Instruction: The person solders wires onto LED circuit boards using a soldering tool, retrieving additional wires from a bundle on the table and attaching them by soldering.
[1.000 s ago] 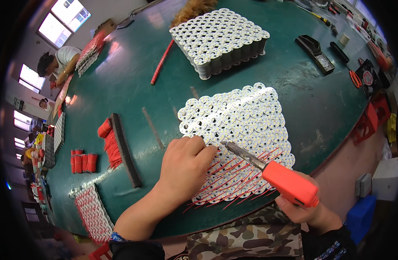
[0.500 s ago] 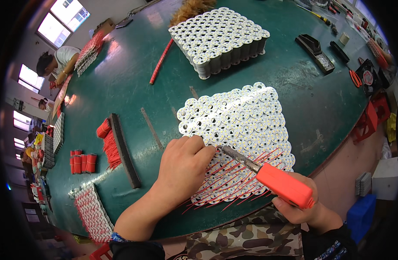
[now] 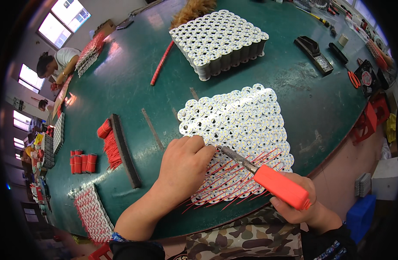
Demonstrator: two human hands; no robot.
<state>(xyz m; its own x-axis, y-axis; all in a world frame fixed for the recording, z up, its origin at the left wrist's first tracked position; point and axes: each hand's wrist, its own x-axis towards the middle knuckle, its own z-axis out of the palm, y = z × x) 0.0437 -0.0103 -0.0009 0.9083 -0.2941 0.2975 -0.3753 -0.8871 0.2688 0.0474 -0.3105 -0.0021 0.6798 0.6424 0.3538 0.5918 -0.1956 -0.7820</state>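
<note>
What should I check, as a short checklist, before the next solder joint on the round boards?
1. Soldering iron gripped by right hand on the orange handle: ok.
2. Iron tip on the boards, beside the left fingertips: ok.
3. Left hand pressing on the red wires: ok.
4. Fingers clear of the hot tip: not ok, very close.
5. Solder wetting the joint: cannot tell, too small.
6. Boards lying flat on the green table: ok.

The soldering iron (image 3: 268,180) has slid slightly left (tip nearer the left hand (image 3: 184,167)).
</note>
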